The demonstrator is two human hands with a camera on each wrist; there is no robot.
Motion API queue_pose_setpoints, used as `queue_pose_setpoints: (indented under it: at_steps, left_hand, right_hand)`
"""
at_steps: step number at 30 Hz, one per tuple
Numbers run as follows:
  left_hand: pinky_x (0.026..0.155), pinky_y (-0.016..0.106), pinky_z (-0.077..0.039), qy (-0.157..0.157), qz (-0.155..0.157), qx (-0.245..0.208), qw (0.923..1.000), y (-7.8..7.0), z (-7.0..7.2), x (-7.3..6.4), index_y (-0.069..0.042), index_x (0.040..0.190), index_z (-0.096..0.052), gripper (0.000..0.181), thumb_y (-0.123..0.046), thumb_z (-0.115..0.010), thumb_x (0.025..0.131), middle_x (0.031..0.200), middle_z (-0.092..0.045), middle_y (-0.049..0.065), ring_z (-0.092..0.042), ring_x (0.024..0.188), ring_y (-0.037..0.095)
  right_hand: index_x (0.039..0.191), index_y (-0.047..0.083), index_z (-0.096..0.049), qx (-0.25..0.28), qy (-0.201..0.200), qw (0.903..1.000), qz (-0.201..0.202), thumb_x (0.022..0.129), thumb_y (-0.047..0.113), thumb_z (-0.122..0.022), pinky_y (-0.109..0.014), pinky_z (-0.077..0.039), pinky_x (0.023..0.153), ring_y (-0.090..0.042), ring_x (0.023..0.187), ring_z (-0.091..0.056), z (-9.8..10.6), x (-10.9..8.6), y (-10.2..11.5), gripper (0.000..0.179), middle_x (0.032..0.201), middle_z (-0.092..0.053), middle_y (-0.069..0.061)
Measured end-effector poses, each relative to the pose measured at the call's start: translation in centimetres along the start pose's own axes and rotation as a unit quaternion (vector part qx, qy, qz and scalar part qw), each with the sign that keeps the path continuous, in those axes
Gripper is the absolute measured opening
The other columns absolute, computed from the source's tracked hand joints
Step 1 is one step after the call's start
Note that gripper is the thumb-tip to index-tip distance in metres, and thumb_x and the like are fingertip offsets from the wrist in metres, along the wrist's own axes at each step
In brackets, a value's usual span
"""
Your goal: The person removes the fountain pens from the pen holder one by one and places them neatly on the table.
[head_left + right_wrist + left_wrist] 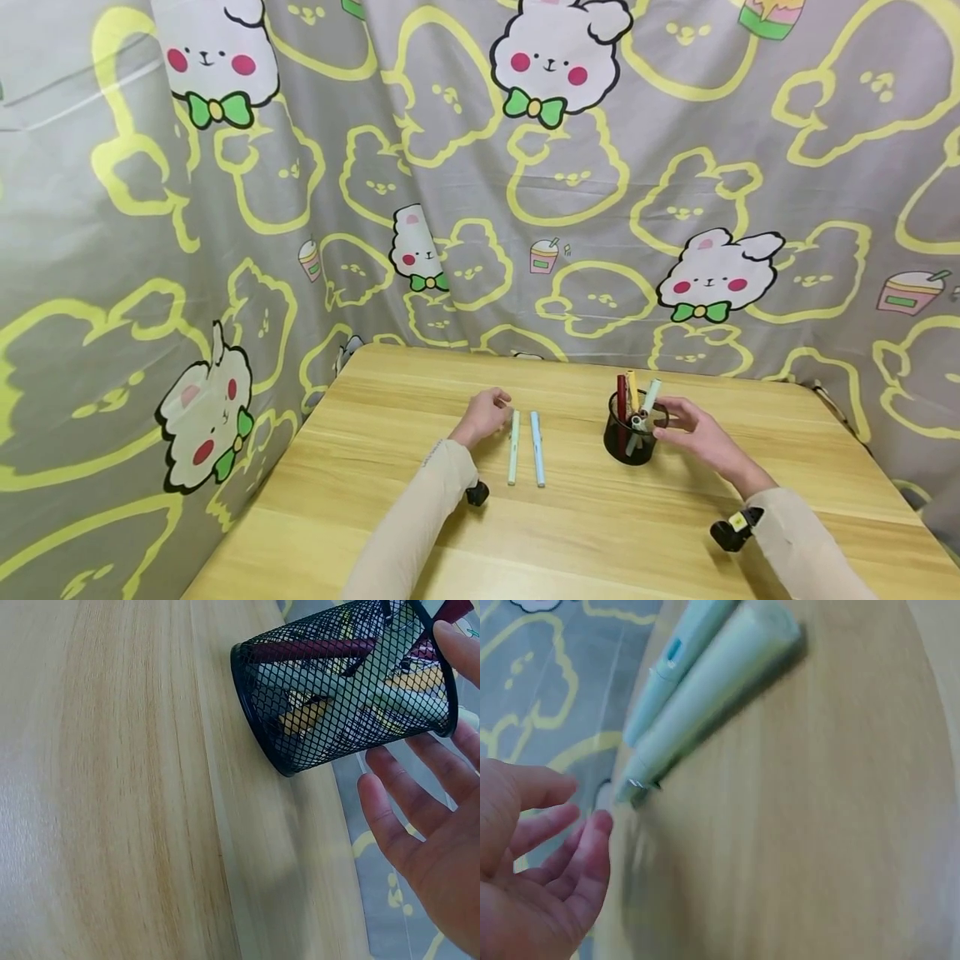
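A grey curtain (480, 196) with yellow outlines and white rabbit faces fills the upper half and left side of the head frame. Below it, a wooden table (615, 537) spreads across the lower half. A pale left sleeve (412, 529) rises from the bottom edge, left of centre, and a matching right sleeve (806, 546) enters at the lower right.

The right hand (701, 435), right of centre, holds the cup by its rim, thumb on one side and fingers on the other; in the right wrist frame the lower fingers lie spread. The left hand (486, 414), near the centre, holds nothing; its fingers bend loosely, with a narrow gap to the thumb, just beside the green pen's upper end.

The black mesh cup (628, 448) stands on the table, right of centre in the lower half. A red pen (622, 407), a yellow pen (632, 386) and a pale pen (653, 392) stick out of its top among others.

Left of the cup, just below centre, the green pen (513, 450) and blue pen (537, 450) lie side by side, slightly apart. Small black devices (477, 493) sit at both wrists.
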State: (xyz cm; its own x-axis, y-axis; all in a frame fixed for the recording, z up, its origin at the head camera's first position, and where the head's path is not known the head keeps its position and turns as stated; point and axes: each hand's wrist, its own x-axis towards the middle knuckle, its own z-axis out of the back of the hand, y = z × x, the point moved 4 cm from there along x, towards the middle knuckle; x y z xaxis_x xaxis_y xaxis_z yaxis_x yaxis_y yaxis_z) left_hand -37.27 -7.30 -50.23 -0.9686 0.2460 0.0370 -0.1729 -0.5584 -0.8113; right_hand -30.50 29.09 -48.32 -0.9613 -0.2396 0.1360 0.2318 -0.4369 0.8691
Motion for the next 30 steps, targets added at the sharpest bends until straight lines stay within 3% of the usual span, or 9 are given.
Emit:
queue_pose_setpoints:
  at_steps: [4,7,14,25,30]
  left_hand:
    - [0.074,0.031,-0.051,-0.016,-0.037,-0.025,0.9989,-2.2,0.1,0.0,-0.001,0.113,-0.063,0.023,-0.01,-0.059,0.092,0.098,-0.063,0.006,-0.06,0.09,0.02]
    - [0.075,0.031,-0.05,-0.008,-0.057,-0.048,0.9972,-4.1,-0.3,-0.2,-0.005,0.11,-0.065,0.019,-0.011,-0.061,0.092,0.1,-0.064,0.004,-0.06,0.092,0.02]
    - [0.075,0.024,-0.05,0.024,-0.095,-0.109,0.9892,-7.8,-2.7,-0.4,-0.005,0.105,-0.066,0.016,-0.009,-0.065,0.09,0.097,-0.066,0.003,-0.06,0.087,0.013]
    - [0.074,0.022,-0.05,0.088,-0.128,-0.222,0.9625,-10.8,-8.1,-0.8,-0.002,0.107,-0.067,0.021,-0.01,-0.068,0.088,0.097,-0.068,0.002,-0.061,0.083,0.006]
    - [0.073,0.022,-0.05,0.105,-0.142,-0.241,0.9543,-11.7,-9.7,-1.2,-0.007,0.105,-0.069,0.019,-0.011,-0.07,0.087,0.095,-0.068,-0.003,-0.061,0.084,0.006]
  right_hand:
    - [0.141,-0.002,-0.034,-0.004,0.0,1.0,0.0,0.09,0.018,-0.066,-0.025,-0.047,0.083,-0.047,0.117,-0.045,0.1,0.0,0.0,0.063,0.138,-0.038,-0.029]
    - [0.141,-0.003,-0.034,-0.009,-0.002,1.0,0.0,0.09,0.019,-0.066,-0.027,-0.047,0.083,-0.047,0.117,-0.045,0.2,0.0,-0.3,0.064,0.138,-0.039,-0.029]
    - [0.141,-0.002,-0.033,-0.006,-0.001,1.0,0.0,0.09,0.018,-0.066,-0.026,-0.047,0.083,-0.047,0.116,-0.046,0.2,-0.2,-0.1,0.064,0.138,-0.038,-0.03]
    - [0.141,-0.002,-0.034,0.0,-0.004,1.0,-0.002,0.091,0.016,-0.065,-0.025,-0.047,0.082,-0.047,0.116,-0.046,0.1,-0.3,0.1,0.062,0.138,-0.039,-0.03]
    - [0.14,-0.002,-0.035,0.004,-0.004,1.0,0.002,0.091,0.015,-0.065,-0.025,-0.047,0.082,-0.047,0.115,-0.047,-0.1,-0.1,0.2,0.061,0.137,-0.04,-0.029]
